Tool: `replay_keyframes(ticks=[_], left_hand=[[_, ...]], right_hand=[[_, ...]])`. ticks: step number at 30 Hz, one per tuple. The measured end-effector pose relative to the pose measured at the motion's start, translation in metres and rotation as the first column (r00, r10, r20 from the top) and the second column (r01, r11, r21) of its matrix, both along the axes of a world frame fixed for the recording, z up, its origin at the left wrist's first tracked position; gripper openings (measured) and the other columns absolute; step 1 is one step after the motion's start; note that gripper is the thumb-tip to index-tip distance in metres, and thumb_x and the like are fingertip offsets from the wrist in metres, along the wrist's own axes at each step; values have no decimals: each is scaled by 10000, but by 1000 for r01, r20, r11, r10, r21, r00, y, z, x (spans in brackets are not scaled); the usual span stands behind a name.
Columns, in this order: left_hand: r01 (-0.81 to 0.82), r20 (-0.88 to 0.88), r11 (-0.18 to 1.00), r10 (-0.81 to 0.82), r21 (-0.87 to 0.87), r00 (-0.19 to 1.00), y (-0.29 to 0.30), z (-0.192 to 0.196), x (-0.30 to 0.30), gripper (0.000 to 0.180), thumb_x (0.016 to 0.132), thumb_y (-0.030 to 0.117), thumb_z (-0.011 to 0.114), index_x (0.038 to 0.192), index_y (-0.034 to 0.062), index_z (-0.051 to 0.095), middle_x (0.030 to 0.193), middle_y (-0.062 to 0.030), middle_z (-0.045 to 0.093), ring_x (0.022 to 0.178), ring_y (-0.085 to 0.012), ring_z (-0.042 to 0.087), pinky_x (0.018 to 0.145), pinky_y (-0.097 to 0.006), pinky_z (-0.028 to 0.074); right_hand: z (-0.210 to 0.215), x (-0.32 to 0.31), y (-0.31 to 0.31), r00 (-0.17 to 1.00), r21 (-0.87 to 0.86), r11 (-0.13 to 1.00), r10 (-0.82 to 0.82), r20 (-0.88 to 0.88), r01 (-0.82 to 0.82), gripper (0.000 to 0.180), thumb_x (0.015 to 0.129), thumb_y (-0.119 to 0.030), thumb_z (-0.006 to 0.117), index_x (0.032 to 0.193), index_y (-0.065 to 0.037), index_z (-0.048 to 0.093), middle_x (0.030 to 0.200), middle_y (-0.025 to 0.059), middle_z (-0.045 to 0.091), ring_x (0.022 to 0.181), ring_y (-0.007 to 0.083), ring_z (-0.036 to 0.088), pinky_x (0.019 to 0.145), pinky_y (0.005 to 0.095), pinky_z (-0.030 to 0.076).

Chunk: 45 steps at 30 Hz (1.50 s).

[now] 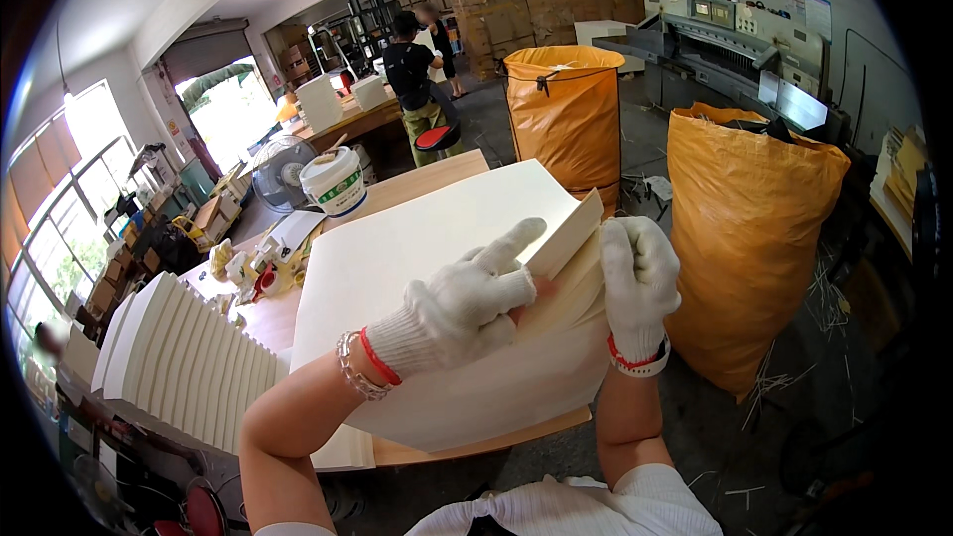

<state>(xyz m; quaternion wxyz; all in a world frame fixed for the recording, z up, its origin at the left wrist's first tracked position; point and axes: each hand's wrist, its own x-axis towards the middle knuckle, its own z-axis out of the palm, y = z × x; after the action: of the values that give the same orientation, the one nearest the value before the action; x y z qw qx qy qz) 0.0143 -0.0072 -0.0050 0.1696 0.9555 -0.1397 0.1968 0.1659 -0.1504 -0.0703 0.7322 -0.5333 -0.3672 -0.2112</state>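
A broad stack of large cream-white paper sheets [427, 223] lies on the wooden table in front of me. Its right side is bent up, and the sheet edges fan out between my hands. My left hand [462, 303], in a white knit glove, rests over the sheets with its index finger stretched out and the others partly bent; some bare fingertip skin shows by the fanned edges. At the right corner, my gloved right hand [640, 278] is closed with its fingers curled, gripping the raised edge of the paper sheets. Its fingertips are partly hidden.
Left of the stack stands a fanned pile of thick white paper [194, 362]. A white bucket [333, 182], a fan [281, 172] and tape rolls [266, 283] sit beyond. Two orange sacks [564, 119] [745, 238] stand at right, near a cutting machine [735, 40]. Two people [409, 74] are farther back.
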Motion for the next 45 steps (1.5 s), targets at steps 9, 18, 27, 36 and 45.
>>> replay_keyframes(ticks=[9, 18, 27, 36, 45], left_hand=[[-87, -28, 990, 85, -107, 996, -6, 2, -5, 302, 680, -33, 847, 762, 78, 578, 1554, -316, 347, 1244, -392, 608, 858, -356, 554], [-141, -43, 988, 138, -56, 989, -9, 5, -11, 364, 709, 24, 806, 1046, 130, 718, 1402, -232, 539, 937, -277, 713, 748, -327, 567], [-155, 210, 929, 87, 336, 974, -12, -14, -16, 631, 768, 225, 792, 1327, 104, 526, 1192, -113, 623, 988, -332, 669, 773, -411, 560], [-38, -267, 786, 254, 617, 930, -9, 15, -16, 729, 875, 241, 632, 1495, 22, 317, 1334, -197, 501, 1023, -335, 644, 807, -493, 537], [37, -207, 714, 152, 699, 966, -1, 5, 14, 822, 829, 245, 619, 1525, -33, 280, 1282, -229, 541, 941, -385, 648, 786, -551, 483]], right_hand=[[-2, 1, 0, 999, 38, 999, -26, 28, 25, 166, 931, -18, 652, 780, 21, 599, 712, 68, 607, 619, 121, 539, 569, 299, 439], [-3, 0, -4, 908, 80, 982, -189, 373, 171, 68, 890, -46, 652, 926, 12, 658, 884, 118, 651, 779, 285, 610, 719, 412, 509], [-8, -43, -25, 827, -547, 816, 172, 535, 184, 353, 851, -144, 677, 1182, -23, 660, 1108, 172, 663, 1060, 379, 622, 989, 450, 461], [-42, -85, -18, 45, -20, 206, -121, 992, 978, 383, 943, -271, 500, 1229, -63, 645, 1079, 140, 632, 771, 233, 588, 498, 453, 463], [-37, -96, -11, 835, -455, 759, -208, 509, 466, 363, 883, -203, 601, 1172, 9, 659, 1283, 217, 601, 1264, 385, 518, 1101, 438, 397]])
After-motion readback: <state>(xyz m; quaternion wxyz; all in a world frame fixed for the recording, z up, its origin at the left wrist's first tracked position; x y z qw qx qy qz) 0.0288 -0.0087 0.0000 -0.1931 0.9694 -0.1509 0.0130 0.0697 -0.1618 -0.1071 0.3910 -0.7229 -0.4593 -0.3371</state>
